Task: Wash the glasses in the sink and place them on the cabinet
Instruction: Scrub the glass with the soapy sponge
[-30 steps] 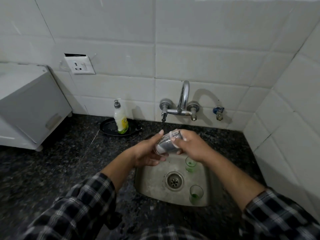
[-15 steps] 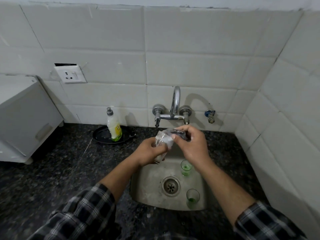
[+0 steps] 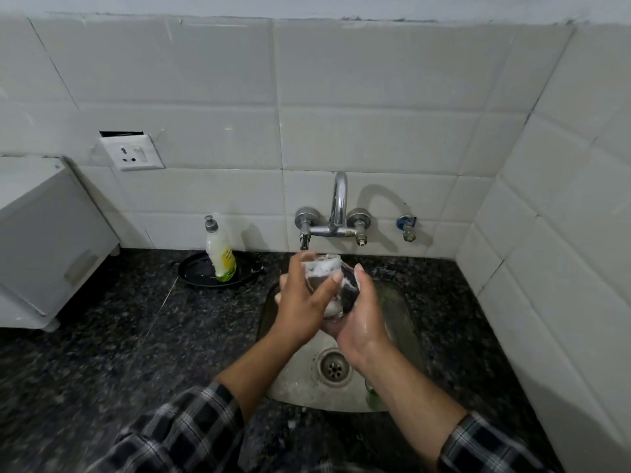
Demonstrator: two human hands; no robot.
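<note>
Dark speckled tabletop (image 3: 102, 353), white tiled wall (image 3: 375, 97), steel sink (image 3: 297, 380). Above the sink, your left hand (image 3: 300, 302) and right hand (image 3: 362, 319) both curl round a soapy glass (image 3: 348, 290). Its long axis stands roughly upright; which way its mouth faces is unclear.

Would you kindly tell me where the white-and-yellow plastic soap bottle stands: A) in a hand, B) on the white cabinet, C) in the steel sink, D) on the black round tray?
D: the white-and-yellow plastic soap bottle stands upright on the black round tray, left of the steel sink.
</note>
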